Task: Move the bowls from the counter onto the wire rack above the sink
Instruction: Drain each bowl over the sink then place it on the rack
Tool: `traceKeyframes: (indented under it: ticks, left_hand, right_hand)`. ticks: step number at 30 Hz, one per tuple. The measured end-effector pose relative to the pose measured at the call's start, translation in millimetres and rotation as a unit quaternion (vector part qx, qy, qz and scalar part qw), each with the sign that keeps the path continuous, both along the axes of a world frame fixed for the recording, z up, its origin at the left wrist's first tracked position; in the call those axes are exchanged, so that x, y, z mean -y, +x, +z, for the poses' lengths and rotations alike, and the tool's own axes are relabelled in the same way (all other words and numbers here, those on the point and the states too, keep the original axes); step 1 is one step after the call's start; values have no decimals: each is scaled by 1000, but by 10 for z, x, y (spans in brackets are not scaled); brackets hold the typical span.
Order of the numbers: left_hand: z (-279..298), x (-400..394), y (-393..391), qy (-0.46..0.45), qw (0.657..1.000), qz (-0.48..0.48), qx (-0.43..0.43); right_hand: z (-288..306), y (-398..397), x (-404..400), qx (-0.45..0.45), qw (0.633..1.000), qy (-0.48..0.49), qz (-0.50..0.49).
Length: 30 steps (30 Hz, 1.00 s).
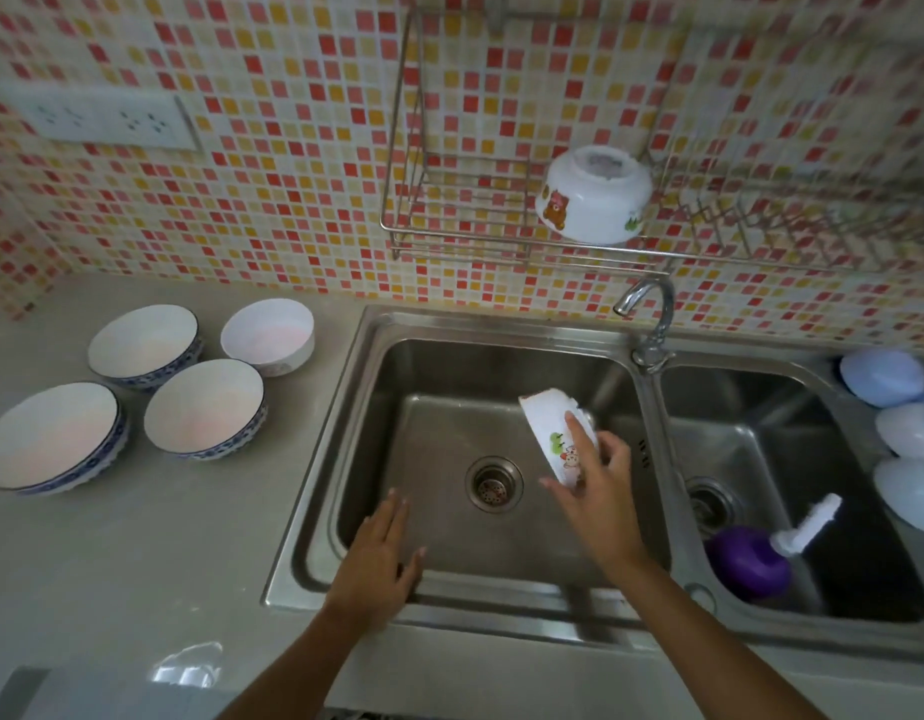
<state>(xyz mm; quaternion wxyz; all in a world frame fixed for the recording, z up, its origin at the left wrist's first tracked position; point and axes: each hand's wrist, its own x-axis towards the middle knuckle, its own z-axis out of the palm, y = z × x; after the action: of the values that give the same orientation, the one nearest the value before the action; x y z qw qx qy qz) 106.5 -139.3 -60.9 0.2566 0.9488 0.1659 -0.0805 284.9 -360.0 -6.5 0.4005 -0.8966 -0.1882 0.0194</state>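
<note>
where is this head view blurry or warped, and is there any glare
Head view: wide-angle bending curves the steel double sink's rim and the grey counter; the white wall socket plate and the wire rack's right end look soft; the right hand holding the white cartoon-print bowl is slightly smeared; a bright reflection sits on the counter near the bottom edge; light is otherwise even.
</note>
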Motion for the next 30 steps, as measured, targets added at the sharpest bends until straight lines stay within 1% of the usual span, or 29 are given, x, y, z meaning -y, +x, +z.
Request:
traceKeyframes:
  ticks: [2, 3, 4, 6, 8, 10, 12, 14, 17, 19, 23, 24, 26, 30]
  left_hand:
    - [99, -39, 147, 20, 999, -9, 37]
    - [187, -67, 265, 32, 998, -11, 62]
    - [298, -99, 410, 46, 995, -14, 88]
    - [586, -170, 744, 90, 984, -18, 150]
    - [955, -235, 1077, 137, 968, -13, 209]
    - [1328, -299, 1355, 168, 954, -6, 247]
    - [1635, -386, 1575, 206, 941, -5, 269]
    - [1840, -502, 1756, 240, 933, -1, 268]
    - [2001, -642, 1943, 285, 928, 3, 241]
    - [2059, -668, 1995, 309, 923, 3, 230]
    - [2072, -644, 2005, 309, 922, 1, 232]
    - [2073, -640, 2006, 306, 923, 0, 233]
    - [2097, -645, 2006, 295, 925, -5, 237]
    - [2144, -660, 2000, 278, 931, -18, 235]
  right_hand:
    - [152, 95, 21, -55, 994, 79, -43]
    - [225, 144, 32, -87, 986, 135, -55]
    - [300, 184, 41, -127, 969, 201, -67]
    - [434, 245, 82, -230, 916, 313, -95]
    - [585, 289, 119, -291, 880, 362, -98]
    - [764, 324, 132, -342, 847, 398, -85]
    - [977, 364, 112, -386, 822, 414, -65]
    - [1192, 439, 67, -420, 804, 418, -46]
    - [1560, 566, -58, -444, 779, 442, -23]
    - [1821, 647, -176, -442, 768, 463, 0]
    - [2269, 828, -485, -421, 739, 525, 33]
    - [2364, 874, -571, -415, 737, 532, 38]
    - [2531, 974, -749, -397, 746, 533, 38]
    - [2679, 1263, -1132, -336, 787, 516, 32]
